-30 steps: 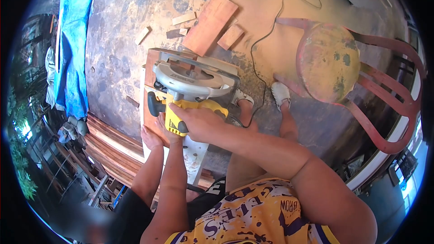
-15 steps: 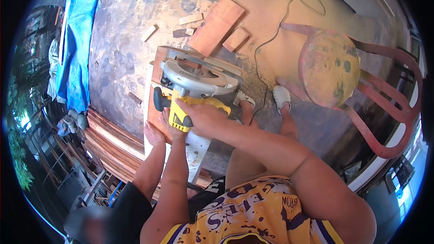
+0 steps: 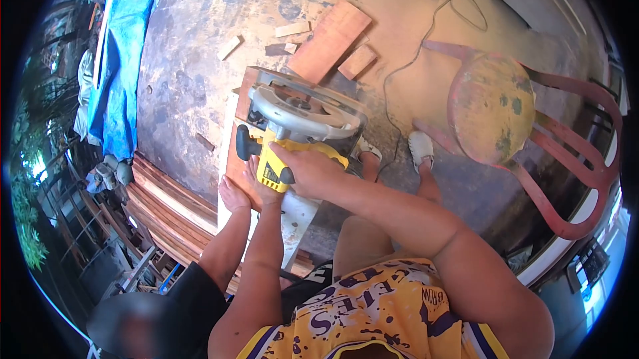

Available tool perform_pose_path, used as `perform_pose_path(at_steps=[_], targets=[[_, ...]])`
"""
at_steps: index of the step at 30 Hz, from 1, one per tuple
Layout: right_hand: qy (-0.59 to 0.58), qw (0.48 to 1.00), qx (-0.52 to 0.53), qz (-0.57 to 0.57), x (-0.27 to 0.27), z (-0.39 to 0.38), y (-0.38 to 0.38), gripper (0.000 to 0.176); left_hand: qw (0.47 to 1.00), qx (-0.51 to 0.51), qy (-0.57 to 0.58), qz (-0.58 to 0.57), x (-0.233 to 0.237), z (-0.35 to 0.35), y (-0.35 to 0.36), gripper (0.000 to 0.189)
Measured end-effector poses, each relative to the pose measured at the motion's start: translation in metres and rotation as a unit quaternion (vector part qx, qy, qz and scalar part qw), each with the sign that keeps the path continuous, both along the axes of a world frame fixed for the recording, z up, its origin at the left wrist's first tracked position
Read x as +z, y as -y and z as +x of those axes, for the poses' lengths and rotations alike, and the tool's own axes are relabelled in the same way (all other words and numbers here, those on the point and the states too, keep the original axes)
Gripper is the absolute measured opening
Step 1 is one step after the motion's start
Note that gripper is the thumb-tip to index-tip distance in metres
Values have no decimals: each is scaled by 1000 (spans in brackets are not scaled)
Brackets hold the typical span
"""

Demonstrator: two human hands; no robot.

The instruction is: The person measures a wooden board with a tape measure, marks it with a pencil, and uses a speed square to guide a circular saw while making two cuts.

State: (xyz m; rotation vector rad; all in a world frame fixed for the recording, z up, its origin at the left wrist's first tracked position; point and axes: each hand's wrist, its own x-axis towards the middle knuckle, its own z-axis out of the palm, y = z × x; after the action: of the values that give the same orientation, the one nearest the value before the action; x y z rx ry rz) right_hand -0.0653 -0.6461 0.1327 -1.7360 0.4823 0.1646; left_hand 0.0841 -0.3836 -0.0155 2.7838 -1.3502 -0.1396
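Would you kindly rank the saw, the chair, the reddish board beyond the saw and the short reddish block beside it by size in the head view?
1. Chair
2. Saw
3. Reddish board
4. Short reddish block

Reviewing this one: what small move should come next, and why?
Probably shift the left hand onto the black side handle of the circular saw: that handle looks free, only the right hand clearly grips the saw, and a co-worker's hand is at the wooden board.
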Motion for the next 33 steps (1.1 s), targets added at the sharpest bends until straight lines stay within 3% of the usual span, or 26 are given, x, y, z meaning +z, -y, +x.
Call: perform_pose_path(at_steps=[6,10,12,18,22,33], targets=[[-4,1000,5,6,2,6,3,87,996,-18,69,59,-6,1,-2,91],[-6,1000,6,2,3,8,3,88,998,-1,39,52,-1,0,3,92],[-27,999,18,-9,13,9,9,78,999,15,17,34,3,-1,5,92],[-25,999,17,-28,8,7,3,81,1000,14,-8,26,7,-5,7,98],[-8,999,14,-46,-2,8,-3,80,996,30,-11,84,7,-6,8,101],[6,1000,-17,-13,-5,16,-3,81,998,32,-38,31,5,-2,3,100]])
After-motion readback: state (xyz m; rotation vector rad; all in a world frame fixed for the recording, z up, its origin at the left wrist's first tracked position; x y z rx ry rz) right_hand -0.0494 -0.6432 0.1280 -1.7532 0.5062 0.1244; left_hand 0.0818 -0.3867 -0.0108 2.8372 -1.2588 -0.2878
